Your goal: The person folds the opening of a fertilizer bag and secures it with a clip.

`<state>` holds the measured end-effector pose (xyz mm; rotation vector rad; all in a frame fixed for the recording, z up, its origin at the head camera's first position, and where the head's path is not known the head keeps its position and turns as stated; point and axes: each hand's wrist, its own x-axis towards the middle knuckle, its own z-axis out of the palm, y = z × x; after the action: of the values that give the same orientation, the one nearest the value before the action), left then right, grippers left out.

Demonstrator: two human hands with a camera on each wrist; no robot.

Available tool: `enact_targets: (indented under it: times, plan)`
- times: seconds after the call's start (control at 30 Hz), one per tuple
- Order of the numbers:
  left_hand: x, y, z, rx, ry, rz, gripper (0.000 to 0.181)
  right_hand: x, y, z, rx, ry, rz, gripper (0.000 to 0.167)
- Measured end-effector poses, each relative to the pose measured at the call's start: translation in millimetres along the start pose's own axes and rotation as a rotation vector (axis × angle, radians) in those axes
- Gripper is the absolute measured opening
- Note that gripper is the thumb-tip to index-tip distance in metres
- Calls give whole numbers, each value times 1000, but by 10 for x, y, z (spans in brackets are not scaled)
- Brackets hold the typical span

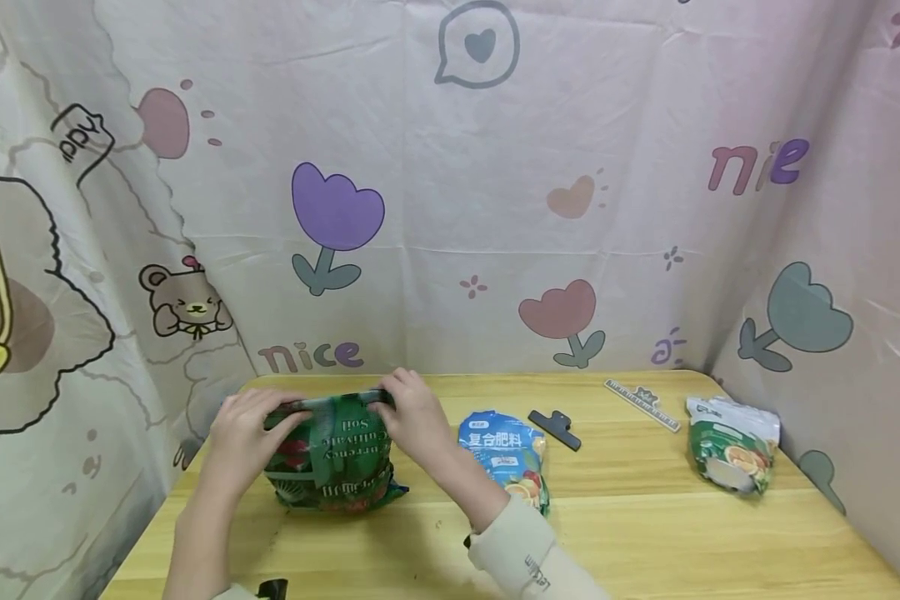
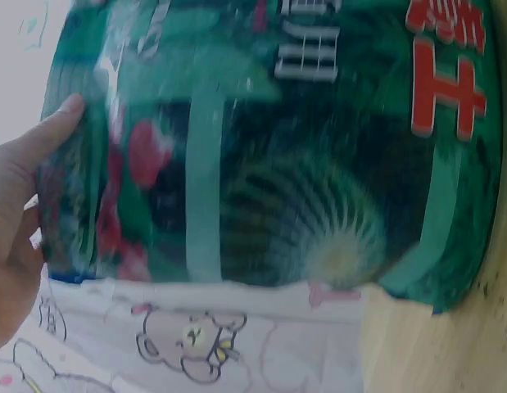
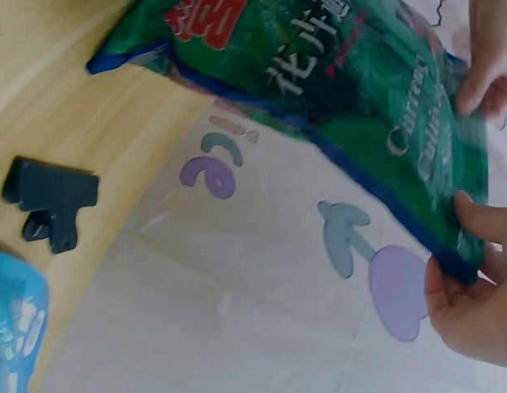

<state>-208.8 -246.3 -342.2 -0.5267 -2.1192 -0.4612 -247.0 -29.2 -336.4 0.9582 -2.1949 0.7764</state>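
Observation:
A plump green bag of potting soil (image 1: 337,458) with blue edging stands on the left part of the table. My left hand (image 1: 247,429) pinches its top edge at the left corner, thumb on the near side. At the other top corner, my right hand (image 1: 412,417) grips the edge between thumb and fingers. The left wrist view shows the bag's printed front (image 2: 310,164) beside the left thumb. From the right wrist, the right-hand fingers (image 3: 450,315) are seen curled round the blue-edged corner. Whether the bag's mouth is sealed cannot be told.
Right of the soil bag lies a blue fertilizer bag (image 1: 501,442), with a black clip (image 1: 556,430) beside it. Farther right are a white ruler-like strip (image 1: 642,405) and a green-and-white pouch (image 1: 731,450). A printed curtain (image 1: 450,317) hangs behind the wooden table (image 1: 630,533).

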Motion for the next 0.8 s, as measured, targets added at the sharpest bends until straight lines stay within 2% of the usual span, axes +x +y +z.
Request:
enact_targets:
  times: [0.13,0.27,0.37,0.47,0.6,0.67,0.8]
  plan:
    - [-27,-21,-68,14,-30,-54,30,-33,57,-1,45,10,15,13]
    - [-34,-22,-62,18,-11,-46,27,-48,77,20,90,58,-9,11]
    - [-37,-32,-56,17,0,-29,27,-54,82,20,123,60,9,10]
    - [-41,-59,-82,8,-11,-38,28,-49,95,0,175,14,60,10]
    - [-71,-90,-143,-4,-38,-89,31,-42,128,-56,297,-31,129,10]
    - [-94,-96,-167,-13,-53,-115,32,-39,148,-83,375,-6,161,13]
    - [-120,-96,-183,-27,-71,-147,33,-26,211,-105,484,97,259,27]
